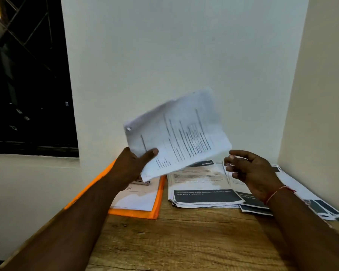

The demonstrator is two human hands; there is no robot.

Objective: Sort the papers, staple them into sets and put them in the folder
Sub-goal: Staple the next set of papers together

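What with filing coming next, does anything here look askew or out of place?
Yes: the papers on the right lie fanned and skewed, overlapping, unlike the squarer middle stack. The set in the left hand is too blurred to judge.

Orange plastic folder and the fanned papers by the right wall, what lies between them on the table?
A stack of white printed sheets with dark banners, on the wooden table, in the head view.

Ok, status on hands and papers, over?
Left hand grips paper set, raised over orange folder. Right hand open, empty, above loose stacks. Small item lies on folder's sheets.
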